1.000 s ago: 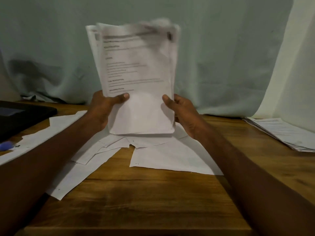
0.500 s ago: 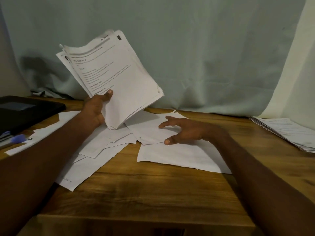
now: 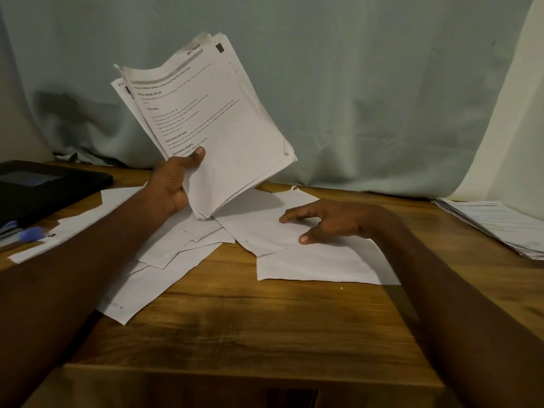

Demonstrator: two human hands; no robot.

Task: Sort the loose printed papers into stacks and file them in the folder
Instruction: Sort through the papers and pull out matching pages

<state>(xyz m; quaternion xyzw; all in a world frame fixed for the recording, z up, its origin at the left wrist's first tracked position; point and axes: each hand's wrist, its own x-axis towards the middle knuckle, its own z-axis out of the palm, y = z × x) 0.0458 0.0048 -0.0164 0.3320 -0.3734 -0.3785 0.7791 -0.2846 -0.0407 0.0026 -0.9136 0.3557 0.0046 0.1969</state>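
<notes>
At the far left a black folder point(image 3: 44, 187) lies on the wooden tabletop point(image 3: 250, 328), with a blue pen point(image 3: 31, 234) just in front of it. The left hand point(image 3: 173, 187) holds a sheaf of printed papers point(image 3: 212, 125) raised and tilted above the tabletop, its thumb pressed on the front page and its fingers curled behind. Below it, loose sheets point(image 3: 182, 248) lie overlapping and face down. The right hand point(image 3: 332, 222) rests on one of these sheets point(image 3: 265, 228), fingers point(image 3: 294, 216) straight and spread. Near the right edge, well apart, sits another stack of papers point(image 3: 494, 225), against a pale curtain point(image 3: 353, 83).
</notes>
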